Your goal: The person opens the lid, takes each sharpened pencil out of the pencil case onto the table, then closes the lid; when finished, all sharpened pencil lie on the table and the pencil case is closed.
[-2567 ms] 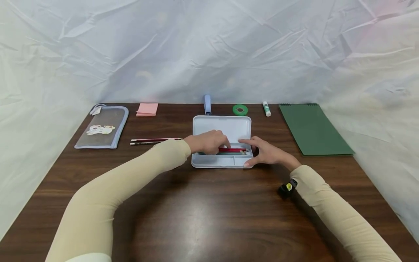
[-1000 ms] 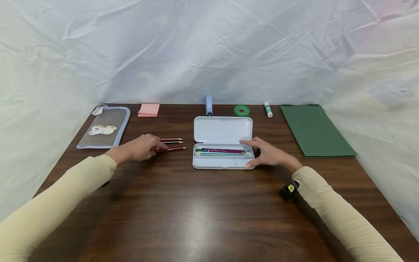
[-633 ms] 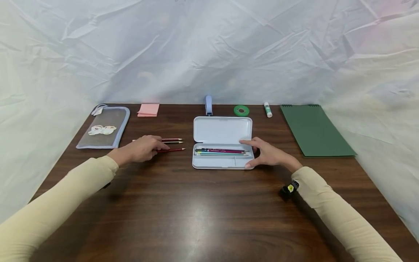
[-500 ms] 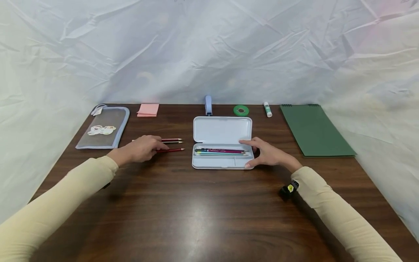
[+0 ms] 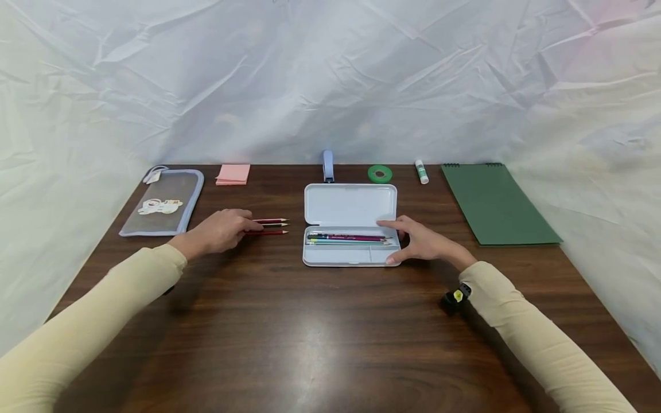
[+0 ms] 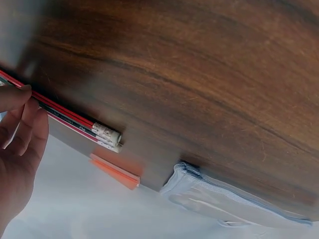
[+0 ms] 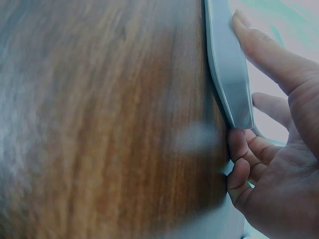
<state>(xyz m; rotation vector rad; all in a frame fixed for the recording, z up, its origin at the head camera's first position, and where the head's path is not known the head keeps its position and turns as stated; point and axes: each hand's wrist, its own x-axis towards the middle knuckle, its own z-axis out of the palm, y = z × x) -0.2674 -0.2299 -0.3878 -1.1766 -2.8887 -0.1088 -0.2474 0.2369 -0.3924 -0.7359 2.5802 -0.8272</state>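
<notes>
Pinching three pencils [image 6: 70, 119] between thumb and fingers, the left hand [image 5: 222, 230] is positioned to the left of the pencil case [image 5: 335, 256]. The right hand [image 5: 420, 240] spans the case's right end, thumb at the near corner, index finger beside the lid [image 5: 351, 205]; in the wrist view its lower fingers are curled at that end.

Governing relation: the three pencils lie left of the case and apart from it, side by side, long axis running left to right, roughly parallel to the case's length. Sharpened tips face the case; eraser ends face away. The left hand is the nearer; the right is well apart from them. Whether the pencils are lifted off the table [image 5: 310, 315] cannot be told.

Case condition: lid laid back; purple and teal pencils [image 5: 356, 237] in the rear compartment.

Surroundings: mesh zip pouch [image 5: 162, 189] and pink sticky notes [image 5: 232, 174] beyond the left hand; light-blue stapler [image 5: 327, 166], green tape roll [image 5: 373, 173] and glue stick [image 5: 421, 172] along the far edge; green spiral notepad [image 5: 501, 203] at right.
</notes>
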